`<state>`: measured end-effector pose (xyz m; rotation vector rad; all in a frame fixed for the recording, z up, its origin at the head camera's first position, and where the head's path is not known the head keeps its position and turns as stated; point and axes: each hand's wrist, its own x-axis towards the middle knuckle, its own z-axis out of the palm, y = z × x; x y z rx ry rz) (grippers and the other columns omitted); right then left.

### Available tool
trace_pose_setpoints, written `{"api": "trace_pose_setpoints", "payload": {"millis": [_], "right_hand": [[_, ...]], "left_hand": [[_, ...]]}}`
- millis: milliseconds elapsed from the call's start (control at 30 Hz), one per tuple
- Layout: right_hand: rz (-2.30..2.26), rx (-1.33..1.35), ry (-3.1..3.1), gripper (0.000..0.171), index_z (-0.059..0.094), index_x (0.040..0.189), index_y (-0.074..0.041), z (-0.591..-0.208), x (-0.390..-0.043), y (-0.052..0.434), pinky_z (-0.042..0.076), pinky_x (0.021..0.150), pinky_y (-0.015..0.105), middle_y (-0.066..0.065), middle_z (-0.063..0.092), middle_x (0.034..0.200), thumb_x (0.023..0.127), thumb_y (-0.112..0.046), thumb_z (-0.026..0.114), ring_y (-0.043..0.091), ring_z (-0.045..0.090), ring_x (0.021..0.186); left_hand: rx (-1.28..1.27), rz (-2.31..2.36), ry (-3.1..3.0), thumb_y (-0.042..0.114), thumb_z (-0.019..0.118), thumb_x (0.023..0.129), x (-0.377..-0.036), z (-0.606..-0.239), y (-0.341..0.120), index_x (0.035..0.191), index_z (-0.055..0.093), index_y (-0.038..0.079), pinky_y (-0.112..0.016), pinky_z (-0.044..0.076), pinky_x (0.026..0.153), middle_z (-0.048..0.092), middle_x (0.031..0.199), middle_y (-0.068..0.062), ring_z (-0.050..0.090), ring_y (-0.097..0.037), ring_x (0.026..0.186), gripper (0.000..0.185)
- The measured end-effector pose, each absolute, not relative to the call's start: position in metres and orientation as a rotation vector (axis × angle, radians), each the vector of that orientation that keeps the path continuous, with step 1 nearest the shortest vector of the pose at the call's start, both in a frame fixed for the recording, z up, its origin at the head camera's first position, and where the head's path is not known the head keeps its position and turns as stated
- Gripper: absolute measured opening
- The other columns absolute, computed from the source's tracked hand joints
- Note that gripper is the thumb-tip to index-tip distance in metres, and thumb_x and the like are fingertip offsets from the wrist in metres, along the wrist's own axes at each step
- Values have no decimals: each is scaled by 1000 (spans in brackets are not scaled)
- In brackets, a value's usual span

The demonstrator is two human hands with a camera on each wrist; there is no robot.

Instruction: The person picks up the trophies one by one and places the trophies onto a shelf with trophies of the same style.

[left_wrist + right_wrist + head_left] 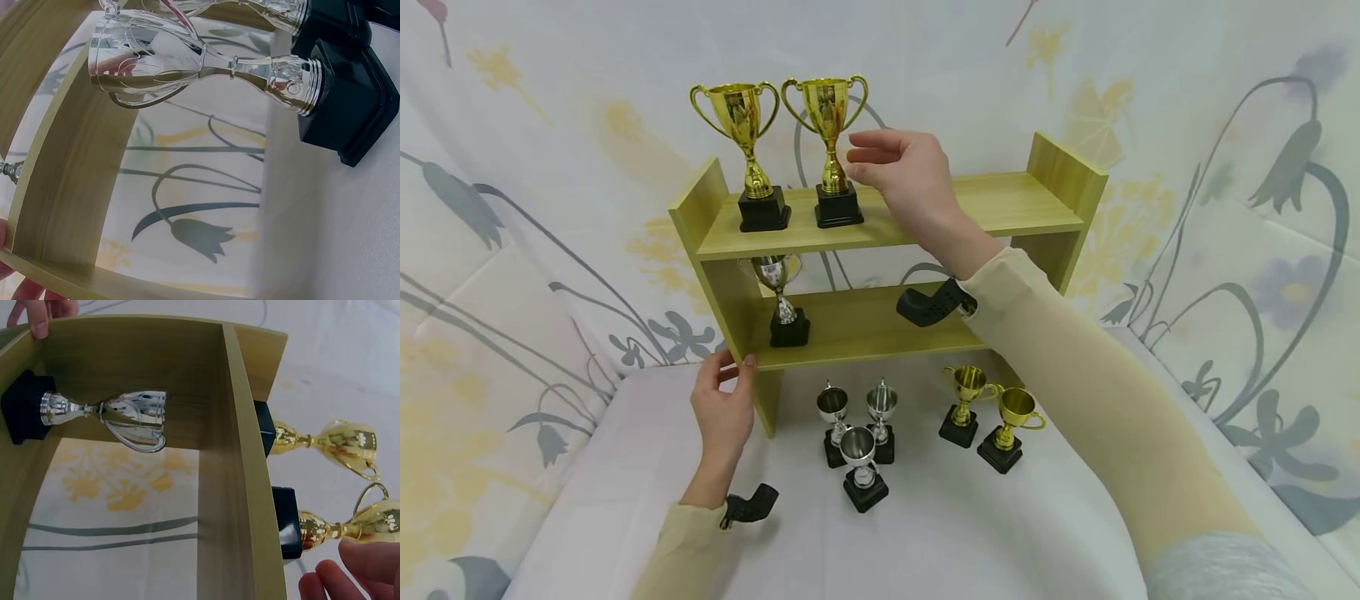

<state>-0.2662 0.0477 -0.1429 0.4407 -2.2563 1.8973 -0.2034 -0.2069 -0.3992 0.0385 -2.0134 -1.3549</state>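
Right hand (904, 172) hovers raised, fingers loosely apart, just beside the right-hand gold plastic trophy cup (830, 148); left hand (722, 408) pinches the light wooden shelf's (1000, 204) lower front corner.

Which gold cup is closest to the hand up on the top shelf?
The right-hand one of the two big gold trophies on the top shelf. The right hand is right beside it; the other big one stands farther left.
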Motion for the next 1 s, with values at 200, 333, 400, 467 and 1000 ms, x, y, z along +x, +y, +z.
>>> {"api": "trace_pose_setpoints", "payload": {"millis": [200,333,400,467,1000], "right_hand": [[1925,458,-2206,40,64,132,-7,-143,-261,57,48,94,24,8,68,123,92,-5,69,12,62,112],[1949,481,-2157,38,66,129,-5,-144,-257,62,49,93,24,10,68,122,92,-2,69,14,62,113],[1963,493,-2136,37,66,128,-4,-145,-254,65,49,93,24,12,68,122,91,0,69,15,62,114],[1975,505,-2119,36,67,127,-4,-146,-252,66,49,94,24,12,68,121,91,0,69,17,63,114],[1973,606,-2079,36,65,128,-2,-153,-236,82,48,97,29,14,68,120,92,0,68,22,64,112]], "left_hand": [[32,-1350,-1997,17,63,97,-204,-400,-206,116,66,-1,-18,45,68,63,108,-15,60,-27,96,27],[28,-1353,-2001,18,62,98,-204,-401,-206,118,65,-1,-19,45,70,62,109,-15,60,-28,97,28],[30,-1348,-2006,18,63,98,-204,-401,-206,118,65,-1,-22,45,70,62,109,-15,60,-29,97,28],[32,-1345,-2007,18,63,98,-204,-401,-206,117,65,-1,-23,45,70,62,109,-15,60,-29,97,28],[40,-1364,-2012,18,63,98,-203,-400,-206,119,65,-1,-16,45,67,62,111,-14,59,-28,97,29]]}}
